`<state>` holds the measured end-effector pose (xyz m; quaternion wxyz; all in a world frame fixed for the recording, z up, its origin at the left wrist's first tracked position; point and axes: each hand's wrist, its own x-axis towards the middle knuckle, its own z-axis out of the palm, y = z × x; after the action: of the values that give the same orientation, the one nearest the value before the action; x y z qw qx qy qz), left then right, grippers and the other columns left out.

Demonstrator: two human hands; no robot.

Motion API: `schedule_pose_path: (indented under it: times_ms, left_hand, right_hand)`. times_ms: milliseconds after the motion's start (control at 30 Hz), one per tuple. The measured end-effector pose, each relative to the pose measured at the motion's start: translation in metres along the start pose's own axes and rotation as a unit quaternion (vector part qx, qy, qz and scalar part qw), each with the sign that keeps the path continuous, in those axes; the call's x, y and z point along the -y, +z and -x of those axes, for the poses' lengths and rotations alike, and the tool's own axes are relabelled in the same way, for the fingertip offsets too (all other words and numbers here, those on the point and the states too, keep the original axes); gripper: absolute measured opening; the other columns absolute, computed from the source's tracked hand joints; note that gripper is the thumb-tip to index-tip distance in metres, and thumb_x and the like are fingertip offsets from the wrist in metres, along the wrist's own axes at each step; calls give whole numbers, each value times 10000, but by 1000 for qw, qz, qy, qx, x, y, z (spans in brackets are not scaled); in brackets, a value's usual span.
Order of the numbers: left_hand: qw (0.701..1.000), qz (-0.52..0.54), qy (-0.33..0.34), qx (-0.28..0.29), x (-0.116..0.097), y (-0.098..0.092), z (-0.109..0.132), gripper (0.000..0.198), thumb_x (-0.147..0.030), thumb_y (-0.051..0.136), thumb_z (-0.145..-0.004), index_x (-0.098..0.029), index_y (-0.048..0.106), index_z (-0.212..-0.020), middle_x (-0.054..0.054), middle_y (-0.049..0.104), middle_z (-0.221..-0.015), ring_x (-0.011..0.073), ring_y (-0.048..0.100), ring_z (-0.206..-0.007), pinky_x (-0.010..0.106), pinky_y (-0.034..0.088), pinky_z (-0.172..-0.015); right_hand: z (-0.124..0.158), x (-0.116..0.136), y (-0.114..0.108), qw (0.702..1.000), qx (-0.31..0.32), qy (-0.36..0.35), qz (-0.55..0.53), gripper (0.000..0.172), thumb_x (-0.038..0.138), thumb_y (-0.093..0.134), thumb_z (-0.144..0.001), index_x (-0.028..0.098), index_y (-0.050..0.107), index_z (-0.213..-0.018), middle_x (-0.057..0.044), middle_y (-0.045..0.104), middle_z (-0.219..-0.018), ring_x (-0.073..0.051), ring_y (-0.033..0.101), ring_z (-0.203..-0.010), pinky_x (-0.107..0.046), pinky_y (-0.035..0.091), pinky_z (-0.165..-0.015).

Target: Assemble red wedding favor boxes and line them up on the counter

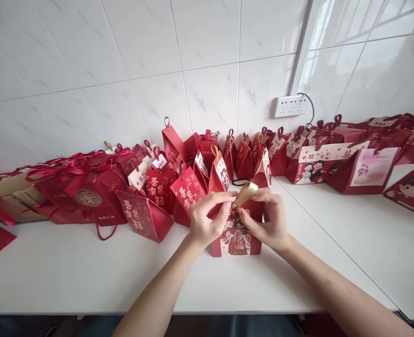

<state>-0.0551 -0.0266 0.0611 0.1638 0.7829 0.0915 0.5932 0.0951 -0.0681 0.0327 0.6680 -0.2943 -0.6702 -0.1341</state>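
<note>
A red gift box (237,238) with printed cartoon figures stands upright on the white table in front of me. From its top rises a loop of gold ribbon (246,193). My left hand (210,216) pinches at the left base of the loop, thumb and forefinger closed by the box's top edge. On the other side, my right hand (268,220) grips the ribbon between thumb and fingers. Both hands partly cover the upper box, and the exact contact at the fingertips is hard to see. Just behind stands another red box (219,173) with a gold loop.
Many red gift boxes crowd the white table (105,276) along the tiled wall, including ribboned boxes (87,187) on the left and a wide box (315,164) on the right. A black band (241,181) lies behind the hands. A power strip (290,106) is on the wall.
</note>
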Motion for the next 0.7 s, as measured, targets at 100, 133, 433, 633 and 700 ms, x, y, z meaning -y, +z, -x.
schedule_pose_path:
  times_ms: [100,133,433,633,700]
  left_hand:
    - [1000,-9,11,8,1,1,0,76,-182,638,-831,-174,672,-898,65,742,-933,152,709,-854,249,591,-772]
    - [1000,-14,10,4,1,1,0,83,-197,665,-816,-178,671,-896,57,744,-925,146,710,-838,239,591,-768]
    - [999,-41,-4,-11,3,2,1,81,-121,627,-825,-181,666,-864,16,713,-858,108,691,-814,187,568,-760]
    - [997,-57,44,-11,5,3,0,208,-72,592,-838,-204,715,-943,24,667,-897,79,652,-715,168,555,-615]
    - [997,-66,49,-16,5,4,1,236,-65,590,-835,-206,714,-978,27,660,-901,79,645,-709,169,551,-603]
  right_hand:
    - [-3,3,-3,999,28,-11,45,290,97,642,-813,218,506,-1039,-41,569,-887,-173,588,-793,-298,531,-652]
    - [-4,4,-3,998,33,-17,59,271,96,640,-818,213,524,-1033,-45,580,-886,-172,591,-791,-294,531,-651]
    - [-7,5,-4,995,61,-34,70,310,83,572,-863,221,554,-1140,-67,612,-924,-184,615,-836,-316,555,-680]
    - [-7,4,-2,996,66,-10,51,297,112,551,-864,231,525,-1135,-60,606,-902,-192,603,-809,-336,547,-662]
    - [-7,4,-1,997,57,5,43,261,121,550,-867,234,522,-1101,-47,601,-883,-182,597,-781,-325,538,-649]
